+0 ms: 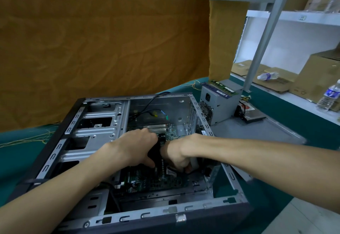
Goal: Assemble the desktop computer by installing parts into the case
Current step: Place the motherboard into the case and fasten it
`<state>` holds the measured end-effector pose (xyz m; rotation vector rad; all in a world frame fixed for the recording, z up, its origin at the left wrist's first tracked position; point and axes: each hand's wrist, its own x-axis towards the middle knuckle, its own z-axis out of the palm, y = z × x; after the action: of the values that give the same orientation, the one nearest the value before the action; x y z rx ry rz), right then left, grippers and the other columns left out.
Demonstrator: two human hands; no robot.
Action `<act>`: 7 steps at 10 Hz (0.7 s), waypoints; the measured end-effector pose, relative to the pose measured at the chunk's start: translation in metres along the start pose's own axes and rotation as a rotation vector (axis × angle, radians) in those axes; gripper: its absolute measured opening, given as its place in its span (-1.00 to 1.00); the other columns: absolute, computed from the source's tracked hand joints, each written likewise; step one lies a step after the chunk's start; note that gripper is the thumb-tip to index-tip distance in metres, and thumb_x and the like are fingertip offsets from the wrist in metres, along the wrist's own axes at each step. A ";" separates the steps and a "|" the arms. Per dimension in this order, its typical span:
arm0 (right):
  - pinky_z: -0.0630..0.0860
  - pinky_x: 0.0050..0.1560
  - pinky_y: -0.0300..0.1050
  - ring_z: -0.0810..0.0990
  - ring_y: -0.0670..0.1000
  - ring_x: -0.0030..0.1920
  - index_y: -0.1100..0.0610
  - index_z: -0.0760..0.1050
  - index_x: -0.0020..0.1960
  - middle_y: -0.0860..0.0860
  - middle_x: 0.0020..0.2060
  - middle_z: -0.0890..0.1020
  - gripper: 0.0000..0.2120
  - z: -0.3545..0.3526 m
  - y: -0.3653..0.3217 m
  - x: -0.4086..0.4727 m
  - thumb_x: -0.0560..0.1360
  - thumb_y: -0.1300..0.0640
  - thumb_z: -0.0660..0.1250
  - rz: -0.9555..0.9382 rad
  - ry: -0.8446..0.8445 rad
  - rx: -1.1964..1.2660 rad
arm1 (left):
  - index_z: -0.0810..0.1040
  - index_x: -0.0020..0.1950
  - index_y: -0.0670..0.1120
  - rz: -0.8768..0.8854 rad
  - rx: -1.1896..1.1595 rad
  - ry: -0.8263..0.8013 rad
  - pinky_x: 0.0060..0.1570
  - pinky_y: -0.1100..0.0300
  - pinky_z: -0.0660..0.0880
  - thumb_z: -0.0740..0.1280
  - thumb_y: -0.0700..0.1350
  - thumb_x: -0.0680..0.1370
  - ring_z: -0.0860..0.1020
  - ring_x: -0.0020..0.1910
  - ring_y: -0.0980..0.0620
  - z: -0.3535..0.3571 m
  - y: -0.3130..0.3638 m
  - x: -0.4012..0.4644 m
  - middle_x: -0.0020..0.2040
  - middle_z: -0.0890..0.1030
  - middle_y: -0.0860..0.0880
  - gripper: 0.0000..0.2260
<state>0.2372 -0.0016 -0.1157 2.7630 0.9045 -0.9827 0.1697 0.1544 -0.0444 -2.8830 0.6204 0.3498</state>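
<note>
Inside the open case [139,213], the left hand [136,147] and right hand [176,154] grip a black part [154,151] over the fragile board [160,178]; edges look safest.

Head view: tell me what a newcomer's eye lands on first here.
First, the two hands meeting inside the open case lying on the teal table: the left hand and right hand both work at a black part over the motherboard. Next, the power supply standing just beyond the case's right corner, with RAM sticks on top. Behind everything hangs an orange cloth.
</note>
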 end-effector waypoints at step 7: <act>0.45 -0.39 -0.24 0.54 0.01 -0.24 0.04 0.52 -0.15 -0.01 -0.29 0.55 -0.85 -0.027 -0.056 -0.061 0.61 0.14 0.34 0.153 -0.169 -0.704 | 0.51 0.21 -0.09 -0.005 0.056 -0.004 0.06 -0.02 0.57 0.49 0.20 0.48 0.62 0.13 -0.13 -0.002 0.001 -0.007 0.17 0.61 -0.08 -0.51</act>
<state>0.1829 0.0202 -0.0512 2.0873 0.7988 -0.6823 0.1636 0.1552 -0.0407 -2.8291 0.6125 0.3327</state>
